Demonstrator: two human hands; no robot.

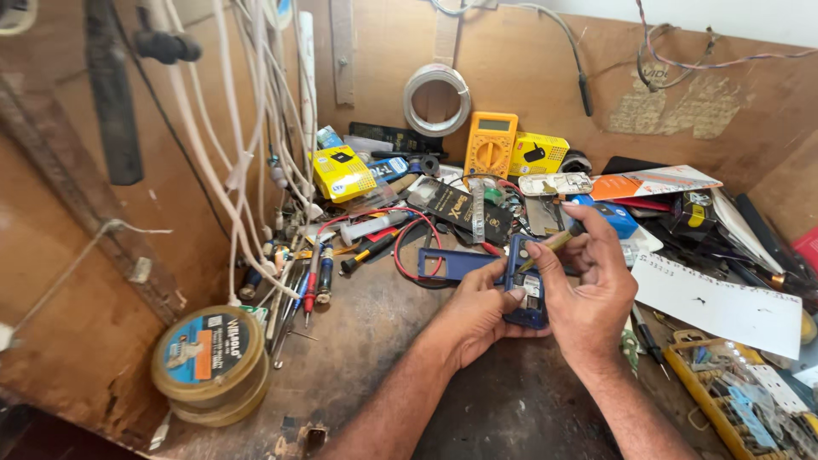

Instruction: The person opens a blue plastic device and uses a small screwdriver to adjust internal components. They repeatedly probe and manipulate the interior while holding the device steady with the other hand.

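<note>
Head view: at eight o'clock a round tin (pixel 211 365) sits on the cluttered counter (pixel 358 366). Near centre, the left hand (pixel 477 311) has its fingers closed around a small blue phone body (pixel 527 290). At three o'clock from it, the right hand (pixel 588 285) pinches a yellow-handled screwdriver (pixel 554 243), tip on the phone. A yellow multimeter (pixel 490 145) stands at twelve o'clock.

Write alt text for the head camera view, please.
Two hands work over a cluttered wooden bench: the left hand steadies a small blue phone while the right hand pokes it with a screwdriver. A yellow multimeter stands behind.
</note>
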